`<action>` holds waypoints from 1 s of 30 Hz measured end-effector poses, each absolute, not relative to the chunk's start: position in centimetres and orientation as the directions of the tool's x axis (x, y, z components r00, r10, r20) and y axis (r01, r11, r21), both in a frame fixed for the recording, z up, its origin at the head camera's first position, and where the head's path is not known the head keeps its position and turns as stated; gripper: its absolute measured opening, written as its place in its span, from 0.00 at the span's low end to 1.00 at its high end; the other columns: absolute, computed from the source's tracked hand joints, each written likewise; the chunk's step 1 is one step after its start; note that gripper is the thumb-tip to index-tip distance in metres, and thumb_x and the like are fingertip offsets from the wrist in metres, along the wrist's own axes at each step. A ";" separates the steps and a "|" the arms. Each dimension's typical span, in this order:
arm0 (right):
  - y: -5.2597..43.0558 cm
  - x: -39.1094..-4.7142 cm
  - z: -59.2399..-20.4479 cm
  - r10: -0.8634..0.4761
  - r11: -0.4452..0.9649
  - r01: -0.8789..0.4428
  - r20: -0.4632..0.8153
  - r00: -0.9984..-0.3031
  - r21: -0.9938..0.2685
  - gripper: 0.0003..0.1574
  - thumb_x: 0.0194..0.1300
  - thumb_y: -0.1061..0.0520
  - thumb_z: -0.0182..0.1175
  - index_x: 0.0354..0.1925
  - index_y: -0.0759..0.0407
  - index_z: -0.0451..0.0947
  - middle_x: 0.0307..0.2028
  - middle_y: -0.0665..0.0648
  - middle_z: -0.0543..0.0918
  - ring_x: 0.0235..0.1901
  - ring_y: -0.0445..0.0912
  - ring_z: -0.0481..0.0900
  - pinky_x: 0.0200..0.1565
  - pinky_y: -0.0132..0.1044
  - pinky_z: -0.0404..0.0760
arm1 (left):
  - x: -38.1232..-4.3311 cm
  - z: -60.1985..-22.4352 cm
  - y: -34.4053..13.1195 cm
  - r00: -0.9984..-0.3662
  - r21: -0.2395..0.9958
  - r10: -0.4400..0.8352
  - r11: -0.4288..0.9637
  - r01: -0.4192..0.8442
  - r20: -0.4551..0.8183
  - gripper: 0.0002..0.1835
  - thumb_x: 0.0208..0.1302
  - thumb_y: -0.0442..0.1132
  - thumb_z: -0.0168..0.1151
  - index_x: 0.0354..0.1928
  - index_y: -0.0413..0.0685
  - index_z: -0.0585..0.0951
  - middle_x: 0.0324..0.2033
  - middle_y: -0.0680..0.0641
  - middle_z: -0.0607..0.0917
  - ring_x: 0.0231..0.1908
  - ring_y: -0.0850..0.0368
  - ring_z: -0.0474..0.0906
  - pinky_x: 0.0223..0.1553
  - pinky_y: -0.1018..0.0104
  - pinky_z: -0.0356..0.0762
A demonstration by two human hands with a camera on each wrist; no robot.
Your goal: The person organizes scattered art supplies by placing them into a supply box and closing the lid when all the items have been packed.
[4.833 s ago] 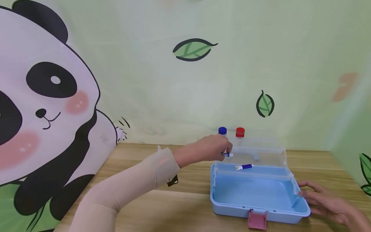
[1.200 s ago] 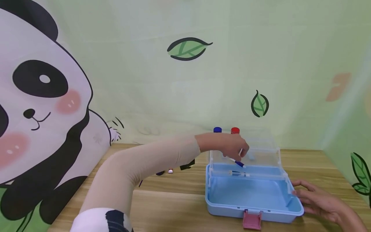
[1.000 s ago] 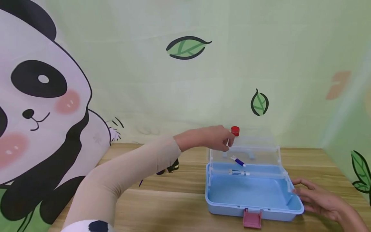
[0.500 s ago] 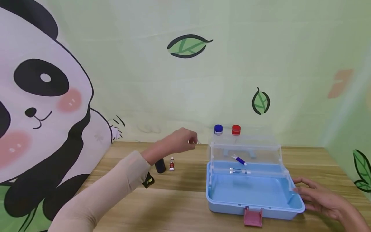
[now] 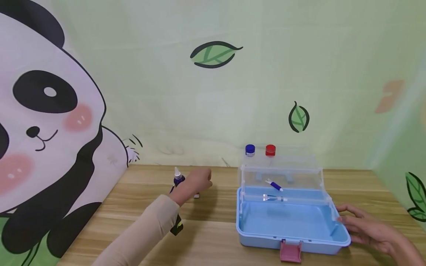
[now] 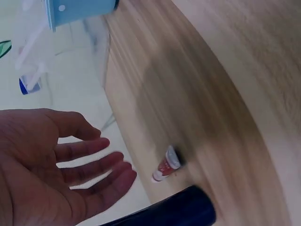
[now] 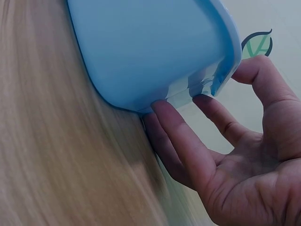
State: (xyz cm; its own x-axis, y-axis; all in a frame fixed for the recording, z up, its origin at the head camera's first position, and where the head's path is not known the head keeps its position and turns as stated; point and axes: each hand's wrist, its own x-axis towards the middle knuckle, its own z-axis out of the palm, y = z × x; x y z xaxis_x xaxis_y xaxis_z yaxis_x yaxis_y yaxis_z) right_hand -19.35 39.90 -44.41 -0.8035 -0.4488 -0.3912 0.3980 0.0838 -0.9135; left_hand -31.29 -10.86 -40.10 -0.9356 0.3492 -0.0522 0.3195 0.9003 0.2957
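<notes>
My left hand (image 5: pixel 196 181) hovers over the left part of the table, its fingers loosely bent and holding nothing. Close to its fingertips in the left wrist view lies a small red-and-white paint tube (image 6: pixel 167 165), mostly covered by the hand in the head view. Beside the wrist stands a dark bottle with a pointed white nozzle (image 5: pixel 178 176). At the right, my right hand (image 5: pixel 369 229) rests its fingertips against the end wall of a light blue box (image 7: pixel 150 52). Two blue-and-white paint tubes, one angled (image 5: pixel 274 184) and one level (image 5: pixel 274 198), lie at the box's clear rear section.
The clear lid (image 5: pixel 283 162) stands raised at the back of the box. A blue-capped jar (image 5: pixel 250 150) and a red jar (image 5: pixel 270 150) show at its top. A pink latch (image 5: pixel 290 251) hangs in front. A black object with a yellow-green mark (image 5: pixel 177 226) lies below my left forearm.
Earlier my left hand held a blue-and-white paint tube over the box; that tube now lies at the clear section. The left hand has moved left to the red tube. My right hand stays.
</notes>
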 end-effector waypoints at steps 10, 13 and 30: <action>40.0 -19.3 -44.2 -0.414 0.102 0.407 -0.411 -0.812 -0.907 0.10 0.78 0.57 0.52 0.53 0.43 0.73 0.52 0.53 0.81 0.51 0.49 0.83 0.52 0.54 0.83 | -31.9 -41.8 -10.8 -0.970 0.202 0.234 0.955 0.216 -0.071 0.08 0.64 0.28 0.63 0.29 0.41 0.74 0.25 0.47 0.75 0.26 0.54 0.71 0.27 0.63 0.71; 39.9 -19.4 -44.3 -0.414 0.099 0.410 -0.412 -0.812 -0.907 0.11 0.78 0.58 0.51 0.53 0.44 0.73 0.51 0.53 0.81 0.51 0.49 0.83 0.52 0.53 0.83 | -32.2 -42.4 -10.6 -0.971 0.157 0.221 0.966 0.206 -0.087 0.05 0.63 0.25 0.62 0.33 0.40 0.77 0.28 0.44 0.79 0.29 0.52 0.74 0.30 0.60 0.77; 40.0 -19.4 -44.3 -0.412 0.111 0.405 -0.413 -0.812 -0.907 0.10 0.78 0.57 0.52 0.54 0.45 0.72 0.52 0.53 0.81 0.51 0.49 0.83 0.52 0.53 0.83 | -31.7 -43.2 -9.8 -0.957 0.187 0.271 0.950 0.249 -0.104 0.07 0.70 0.24 0.55 0.46 0.37 0.78 0.39 0.40 0.82 0.36 0.50 0.76 0.36 0.57 0.78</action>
State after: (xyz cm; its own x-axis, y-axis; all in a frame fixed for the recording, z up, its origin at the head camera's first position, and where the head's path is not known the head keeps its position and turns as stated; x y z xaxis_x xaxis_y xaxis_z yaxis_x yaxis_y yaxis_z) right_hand -19.36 39.97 -44.33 -0.8121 -0.4120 -0.4132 0.4053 0.1112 -0.9074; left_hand -31.66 -9.84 -43.19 -0.9568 0.2714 -0.1042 0.2492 0.9503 0.1866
